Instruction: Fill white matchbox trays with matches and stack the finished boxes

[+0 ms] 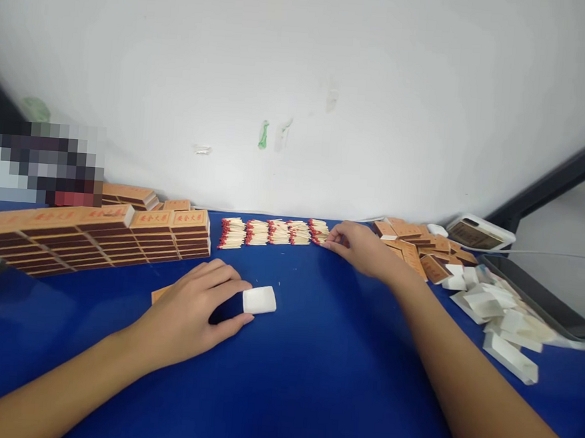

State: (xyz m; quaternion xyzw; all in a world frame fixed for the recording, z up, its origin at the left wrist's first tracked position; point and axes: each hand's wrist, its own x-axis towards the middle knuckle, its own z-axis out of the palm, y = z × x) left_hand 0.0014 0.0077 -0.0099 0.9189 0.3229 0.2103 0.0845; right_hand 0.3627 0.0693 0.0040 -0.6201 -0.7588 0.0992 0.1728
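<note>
On the blue table, my left hand has its thumb and index fingertips at the left corners of a small white matchbox tray, gripping it by that end. The tray's inside cannot be made out. An orange matchbox piece shows partly from under this hand. Farther forward, my right hand pinches at the rightmost pile of red-tipped matches; its fingers partly cover the matches there. Several more match piles lie in a row to the left of it.
Stacked orange matchboxes form a wall at the left. Orange matchbox sleeves and loose white trays lie heaped at the right, beside a phone, a white-cased device and a cable. A white wall rises behind.
</note>
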